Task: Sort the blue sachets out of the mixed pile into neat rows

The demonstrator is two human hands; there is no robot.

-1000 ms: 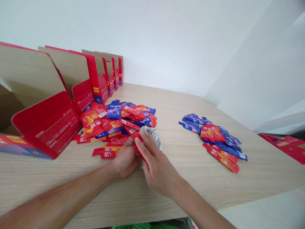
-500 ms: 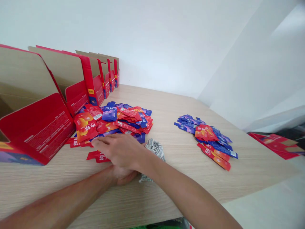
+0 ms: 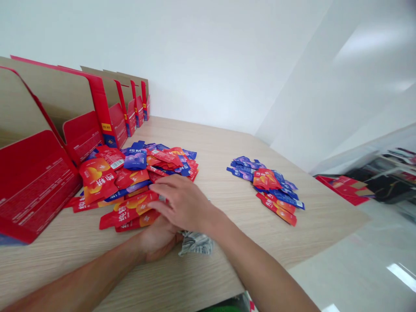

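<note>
My right hand (image 3: pixel 182 201) lies across my left hand at the near right edge of a pile of flat pouches (image 3: pixel 134 157). Its finger and thumb are apart beside red pouches with orange fruit pictures (image 3: pixel 131 210). My left hand (image 3: pixel 159 240) rests low on the table, its fingers hidden beneath the right hand, so what it holds does not show. A crumpled grey-and-white patterned piece (image 3: pixel 196 243), cloth or paper, lies under my right wrist. The pile mixes red pouches and blue-purple ones, overlapping at several angles.
Several open red cardboard boxes (image 3: pixel 32 190) stand in a row along the left side. A smaller group of red and blue pouches (image 3: pixel 266 180) lies on the right of the wooden table (image 3: pixel 214 138). Beyond the table's right edge is a red box (image 3: pixel 344 188).
My right hand has drawn back from over the front red pouches, uncovering more of them. The whole view has shifted, and the pile and boxes now appear further left.
</note>
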